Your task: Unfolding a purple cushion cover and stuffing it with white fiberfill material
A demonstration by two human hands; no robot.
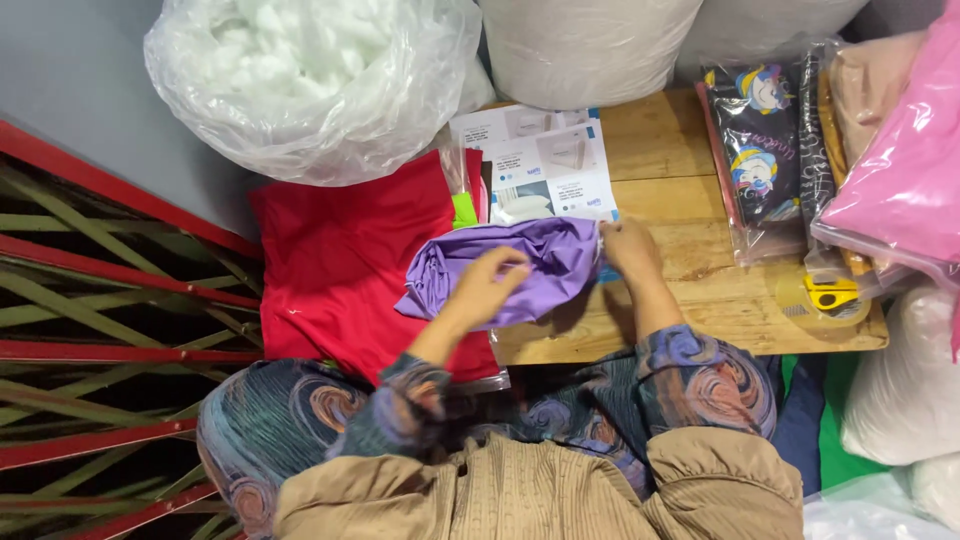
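Note:
A crumpled purple cloth [545, 262] lies on the wooden table [700, 295], partly over a red cloth pack [345, 265]. My left hand [488, 283] presses down on the purple cloth's near side, fingers curled into the fabric. At the cloth's right end, my right hand [630, 250] pinches its edge. A thin clear plastic film seems to lie around the cloth; I cannot tell if the cloth is inside it.
White printed sheets [545, 165] lie behind the cloth. A clear tape roll with a yellow cutter [827, 296] sits at the table's right edge. Dark unicorn-print packs [760, 150], a pink pack [905, 170] and bags of white stuffing [310, 80] crowd the far side.

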